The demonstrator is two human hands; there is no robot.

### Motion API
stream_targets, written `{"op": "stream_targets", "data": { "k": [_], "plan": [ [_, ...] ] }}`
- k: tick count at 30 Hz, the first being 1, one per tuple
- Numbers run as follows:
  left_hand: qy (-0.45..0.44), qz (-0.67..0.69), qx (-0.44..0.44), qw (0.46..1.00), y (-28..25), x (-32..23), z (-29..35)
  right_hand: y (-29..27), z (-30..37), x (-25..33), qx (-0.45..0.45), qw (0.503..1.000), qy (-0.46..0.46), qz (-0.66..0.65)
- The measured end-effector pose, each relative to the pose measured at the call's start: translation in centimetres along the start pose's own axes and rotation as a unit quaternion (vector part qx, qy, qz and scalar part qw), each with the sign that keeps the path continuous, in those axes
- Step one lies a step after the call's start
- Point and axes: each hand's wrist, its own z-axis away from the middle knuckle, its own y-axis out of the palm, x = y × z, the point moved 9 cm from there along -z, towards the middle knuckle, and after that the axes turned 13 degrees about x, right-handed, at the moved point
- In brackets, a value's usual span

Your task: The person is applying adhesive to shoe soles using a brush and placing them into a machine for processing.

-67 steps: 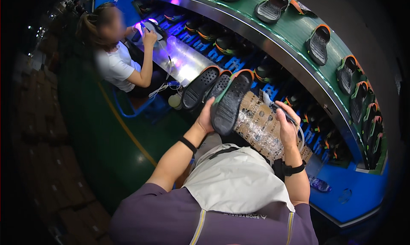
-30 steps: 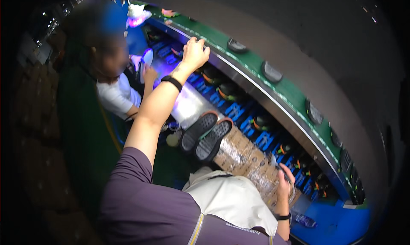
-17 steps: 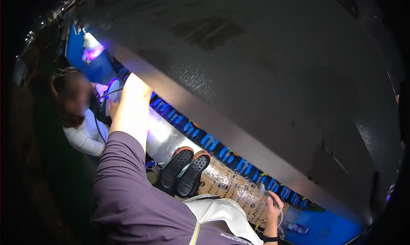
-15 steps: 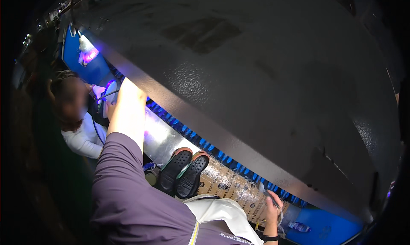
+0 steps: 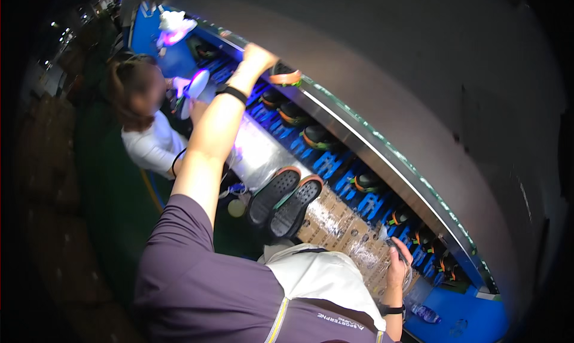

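Note:
My left arm stretches far forward, and my left hand (image 5: 258,58) is closed on a black clog (image 5: 284,75) with an orange toe edge, by the lip of the long dark machine housing. Low on the right, my right hand (image 5: 397,267) is wrapped round a small grey tool (image 5: 392,245) with a pale cord looping below it; its exact kind cannot be made out. Between my arms a pair of black clogs (image 5: 286,200), with holes and orange trim, rests on the ledge. Several similar clogs (image 5: 317,136) sit along the blue rack (image 5: 326,163) under the housing.
A co-worker (image 5: 140,98) at the left handles a pale shoe sole under violet light. The dark housing (image 5: 418,74) overhangs the rack. Printed brown cardboard (image 5: 335,217) under clear film covers part of the ledge. A plastic bottle (image 5: 426,313) lies on a blue surface at the lower right.
My left hand, hidden under the housing before, has come into sight at its edge with a clog. More of the rack and its clogs show. My right hand keeps its hold.

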Motion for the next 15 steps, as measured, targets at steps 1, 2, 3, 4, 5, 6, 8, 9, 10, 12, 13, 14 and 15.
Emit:
{"op": "stream_targets", "data": {
  "k": [1, 2, 3, 4, 5, 6, 8, 9, 10, 12, 13, 14, 15],
  "plan": [
    [0.004, 0.016, -0.005, 1.0, 0.6, -1.0, 1.2, -0.2, 0.4, -1.1, 0.0, 0.999, 0.013, -0.029],
    [-0.007, 0.014, -0.006, 1.0, 1.7, 0.3, 1.4, -0.4, 0.5, -2.1, 0.004, 0.998, 0.024, -0.058],
    [-0.029, 0.087, -0.067, 0.994, 3.0, 2.4, 0.9, -0.4, 0.6, -1.4, -0.013, 0.996, -0.001, -0.085],
    [-0.045, 0.16, -0.127, 0.978, 3.6, 3.7, 1.2, -0.7, 0.7, -2.8, -0.013, 0.992, -0.005, -0.124],
    [-0.049, 0.209, -0.159, 0.964, 3.6, 2.4, 3.5, -1.0, 1.3, -4.4, -0.022, 0.983, 0.008, -0.185],
    [-0.054, 0.258, -0.19, 0.946, 3.7, 1.4, 6.0, -1.2, 1.8, -5.8, -0.032, 0.969, 0.02, -0.244],
    [-0.029, 0.353, -0.246, 0.903, 5.6, 3.0, 9.4, -1.3, 2.0, -6.7, -0.026, 0.962, 0.014, -0.273],
    [0.003, 0.405, -0.258, 0.877, 6.9, 3.2, 11.2, -1.3, 2.1, -6.8, -0.022, 0.95, 0.005, -0.313],
    [0.038, 0.456, -0.265, 0.849, 8.2, 2.0, 14.1, -1.4, 2.4, -7.1, -0.026, 0.936, -0.003, -0.352],
    [0.097, 0.576, -0.263, 0.768, 10.2, 0.0, 20.0, -1.6, 3.0, -6.9, -0.01, 0.929, -0.006, -0.37],
    [0.123, 0.623, -0.231, 0.738, 11.7, -1.1, 21.7, -1.6, 3.2, -6.5, -0.004, 0.928, -0.013, -0.373],
    [0.145, 0.667, -0.198, 0.704, 13.4, -2.1, 23.7, -1.6, 3.4, -6.1, 0.005, 0.926, -0.018, -0.376],
    [0.127, 0.712, -0.098, 0.683, 15.2, -4.7, 25.6, -1.9, 3.7, -5.7, 0.003, 0.928, -0.019, -0.372]
  ]
}}
